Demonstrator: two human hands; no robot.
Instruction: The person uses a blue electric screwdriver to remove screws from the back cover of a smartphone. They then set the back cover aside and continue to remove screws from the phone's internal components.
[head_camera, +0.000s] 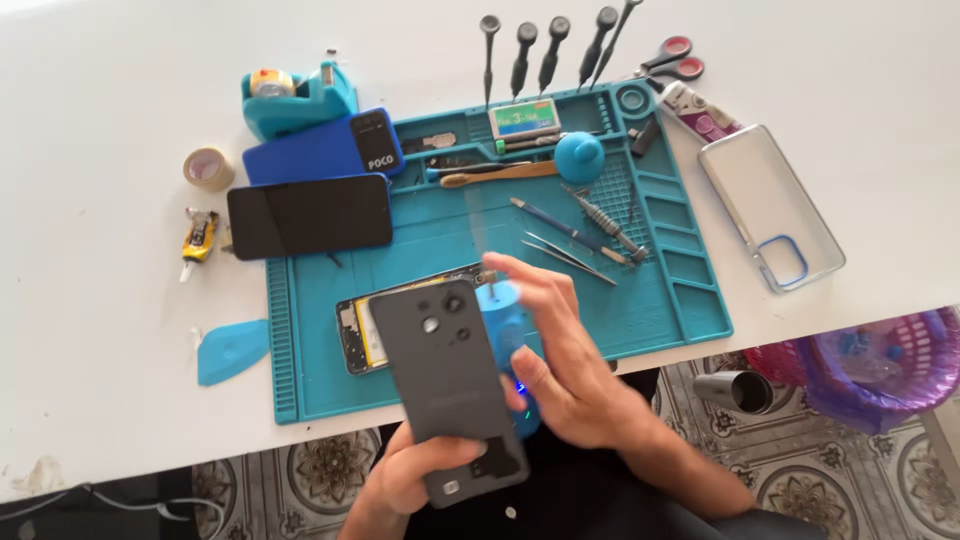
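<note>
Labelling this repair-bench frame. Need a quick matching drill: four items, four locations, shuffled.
Items:
1. scissors
2. clear phone case
3. tape dispenser
4. grey phone back cover

Places:
A. held in the left hand
B. on the table right of the teal mat
C. top left, above the blue phone
D. top right, beyond the mat's corner

Pairs: 1-D, 2-B, 3-C, 4-A

back cover (445, 380): matt grey plastic | work mat (660, 300): matt teal rubber | phone case (770, 205): clear glossy plastic | table (100, 330): smooth white
</note>
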